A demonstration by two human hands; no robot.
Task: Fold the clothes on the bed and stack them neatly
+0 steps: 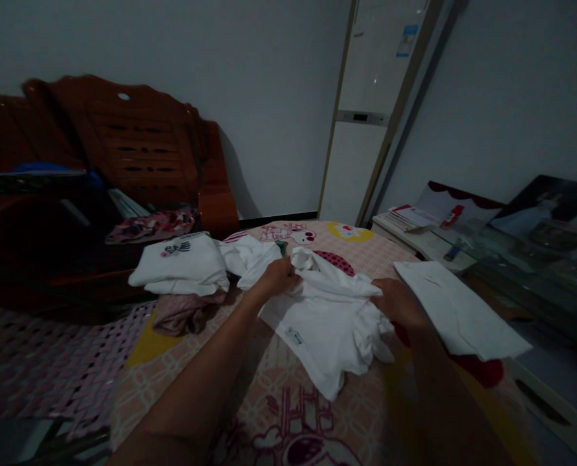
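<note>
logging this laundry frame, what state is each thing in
white shirt, crumpled, gripped at both ends
left hand, shut on the white shirt
right hand, shut on the white shirt
white cloth at right, folded flat
printed white shirt, folded, atop pink garment
pink garment, crumpled

left hand (pixel 279 275) fist closed | right hand (pixel 399 303) curled, gripping
</note>
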